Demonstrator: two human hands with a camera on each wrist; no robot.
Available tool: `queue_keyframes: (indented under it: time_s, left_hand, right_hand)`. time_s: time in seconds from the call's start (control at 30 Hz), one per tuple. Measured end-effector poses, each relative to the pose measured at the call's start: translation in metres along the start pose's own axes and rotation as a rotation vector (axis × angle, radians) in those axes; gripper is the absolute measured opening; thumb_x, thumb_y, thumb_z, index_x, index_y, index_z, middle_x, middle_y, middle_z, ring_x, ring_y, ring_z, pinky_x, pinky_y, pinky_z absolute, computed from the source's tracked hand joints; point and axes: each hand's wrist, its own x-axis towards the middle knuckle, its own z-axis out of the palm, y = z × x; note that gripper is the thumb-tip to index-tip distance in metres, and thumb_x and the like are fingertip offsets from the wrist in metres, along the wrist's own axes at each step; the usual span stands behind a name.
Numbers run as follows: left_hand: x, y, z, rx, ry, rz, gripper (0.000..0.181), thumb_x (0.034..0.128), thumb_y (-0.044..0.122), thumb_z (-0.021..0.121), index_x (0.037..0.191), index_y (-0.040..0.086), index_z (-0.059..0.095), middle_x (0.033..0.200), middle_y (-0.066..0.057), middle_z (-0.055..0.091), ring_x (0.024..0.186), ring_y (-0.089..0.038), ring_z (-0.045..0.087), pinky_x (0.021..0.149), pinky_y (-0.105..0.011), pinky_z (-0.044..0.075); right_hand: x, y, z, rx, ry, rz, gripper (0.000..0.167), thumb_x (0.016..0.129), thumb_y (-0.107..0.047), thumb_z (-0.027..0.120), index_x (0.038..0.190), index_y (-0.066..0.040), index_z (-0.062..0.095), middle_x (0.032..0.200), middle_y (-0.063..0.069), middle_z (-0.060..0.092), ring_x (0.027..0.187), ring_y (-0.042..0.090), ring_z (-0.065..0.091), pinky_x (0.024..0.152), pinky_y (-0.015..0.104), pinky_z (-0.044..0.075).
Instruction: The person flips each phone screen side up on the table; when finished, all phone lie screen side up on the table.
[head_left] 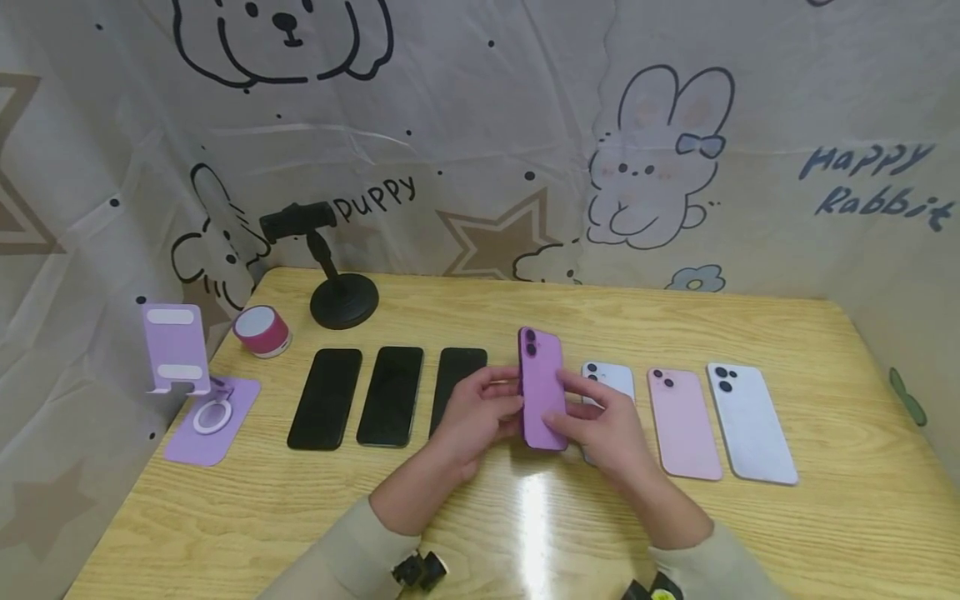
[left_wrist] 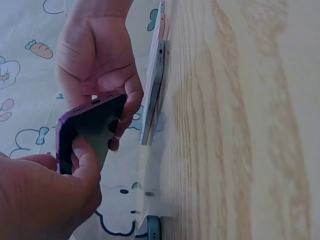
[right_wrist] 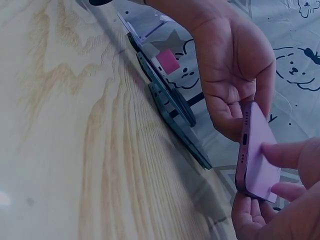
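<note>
Purple phone [head_left: 542,396] lengthwise forward, camera end farthest.

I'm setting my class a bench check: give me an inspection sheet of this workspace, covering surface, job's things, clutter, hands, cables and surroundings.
Surface: wood-grain table, with a bright glare streak near the front.
Job's things: purple phone, held camera side showing; three dark phones lying left of it; three light phones lying backs up to its right.
Clutter: black stand, pink-and-white cylinder and purple holder, all towards the left.
Hands: left hand and right hand both grip the purple phone.
Cables: nothing seen.
Surroundings: pale cartoon-printed fabric.
</note>
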Motion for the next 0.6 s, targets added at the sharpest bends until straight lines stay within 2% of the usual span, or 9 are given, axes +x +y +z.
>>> queue_keyframes:
  time_s: [0.1, 0.23, 0.47, 0.6]
  left_hand:
    - [-0.0003, 0.0007, 0.0011, -0.031, -0.034, 0.003, 0.037, 0.094, -0.006, 0.058, 0.13, -0.001, 0.058, 0.111, -0.018, 0.063, 0.092, -0.025, 0.066, 0.076, -0.037, 0.057]
    - [-0.0008, 0.0005, 0.003, -0.004, -0.049, 0.023, 0.036, 0.0944, -0.005, 0.059, 0.13, 0.0, 0.059, 0.111, -0.018, 0.063, 0.091, -0.024, 0.066, 0.076, -0.037, 0.057]
    - [0.0017, -0.0027, 0.0052, 0.078, -0.051, 0.075, 0.033, 0.0927, -0.004, 0.064, 0.125, 0.002, 0.063, 0.107, -0.016, 0.066, 0.09, -0.023, 0.066, 0.082, -0.041, 0.056]
    - [0.0023, -0.0025, 0.0069, 0.149, -0.028, 0.095, 0.031, 0.0907, -0.001, 0.07, 0.12, 0.007, 0.067, 0.106, -0.013, 0.065, 0.09, -0.023, 0.065, 0.083, -0.043, 0.056]
  right_hand:
    - [0.0004, 0.0004, 0.0012, 0.009, -0.014, -0.008, 0.061, 0.086, 0.0, 0.077, 0.142, -0.005, 0.055, 0.14, 0.018, 0.052, 0.114, 0.034, 0.062, 0.083, 0.035, 0.056]
    - [0.0003, 0.0007, 0.0025, 0.032, -0.039, -0.02, 0.059, 0.088, -0.004, 0.077, 0.143, -0.005, 0.055, 0.142, 0.017, 0.052, 0.115, 0.034, 0.061, 0.084, 0.036, 0.055]
    - [-0.0007, -0.0001, 0.0042, 0.124, -0.117, -0.05, 0.058, 0.092, -0.008, 0.073, 0.145, -0.005, 0.051, 0.142, 0.018, 0.051, 0.118, 0.036, 0.06, 0.087, 0.04, 0.054]
    - [-0.0006, 0.0008, 0.0045, 0.141, -0.133, -0.085, 0.055, 0.093, -0.007, 0.071, 0.145, -0.004, 0.051, 0.14, 0.02, 0.052, 0.115, 0.032, 0.062, 0.089, 0.04, 0.053]
